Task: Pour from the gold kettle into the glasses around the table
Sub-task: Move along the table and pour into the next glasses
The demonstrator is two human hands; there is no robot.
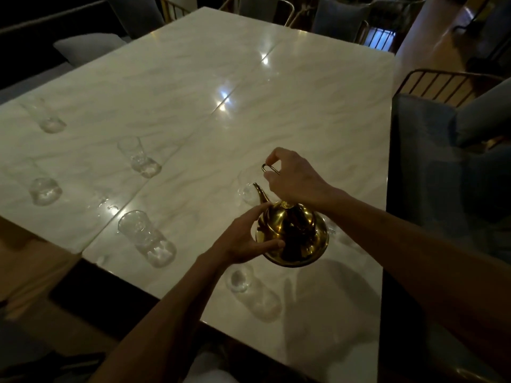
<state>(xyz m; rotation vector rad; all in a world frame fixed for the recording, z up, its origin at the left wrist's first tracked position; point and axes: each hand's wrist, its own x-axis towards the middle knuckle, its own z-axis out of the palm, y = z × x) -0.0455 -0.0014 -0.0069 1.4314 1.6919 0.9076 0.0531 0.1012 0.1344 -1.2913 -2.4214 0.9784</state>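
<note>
- Nearest us, at about 6 o'clock from the kettle, we saw a clear glass (240, 279) standing close to the near edge of the marble table (318, 111), its shadow stretching toward 5 o'clock.
- The gold kettle (293, 236) sat at the near right part of the table; it was polished, round-bodied and mirror-bright, with a domed lid, a small knob on top and a thin curved spout (260, 192) pointing to 11 o'clock.
- Our left hand (246, 239) cupped the kettle's side from 9 o'clock, fingers spread around the body and the thumb pressed on the lower wall.
- Our right hand (293, 176) was above the kettle at 12 o'clock, thumb and forefinger pinching the thin wire handle (269, 169).
- A small glass (247, 192) stood just beyond the spout tip; whether the two touched we could not tell.
- At 9 o'clock a taller glass (146, 239) stood near the table's near edge, with wet spots (106, 201) on the marble behind it.
- Farther out toward 10 o'clock stood three more glasses (139, 157), well apart from one another.
- The far half of the table, from 11 to 1 o'clock, lay bare, crossed by a seam.
- The right edge ran close to the kettle at 3 o'clock, with an upholstered chair (442, 150) just past it.
</note>
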